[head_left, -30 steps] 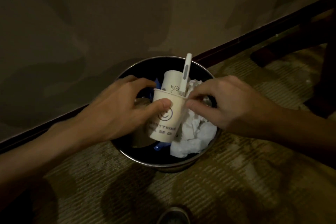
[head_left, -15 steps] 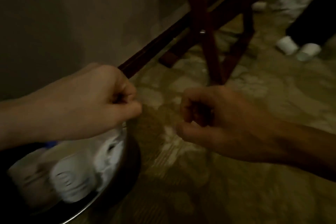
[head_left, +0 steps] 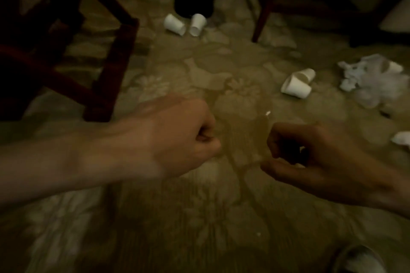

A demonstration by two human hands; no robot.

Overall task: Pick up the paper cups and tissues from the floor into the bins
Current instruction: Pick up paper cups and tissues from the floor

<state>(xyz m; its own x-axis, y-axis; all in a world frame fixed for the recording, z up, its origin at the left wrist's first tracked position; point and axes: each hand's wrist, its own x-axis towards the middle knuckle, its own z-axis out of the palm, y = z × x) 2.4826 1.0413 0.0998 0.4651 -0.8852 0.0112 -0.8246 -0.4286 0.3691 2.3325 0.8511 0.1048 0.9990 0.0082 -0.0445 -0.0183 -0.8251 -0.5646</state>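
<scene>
Ahead, carpet (head_left: 221,68) stretches between chair leg (head_left: 111,68) and cups (head_left: 296,86).

light: dim, warm-yellow | blur: motion smear, worst on left forearm | corners: dark

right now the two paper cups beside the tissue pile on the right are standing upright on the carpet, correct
Not quite. The head view shows the two paper cups beside the tissue pile on the right lying tipped on their sides on the carpet, not standing upright.
</scene>
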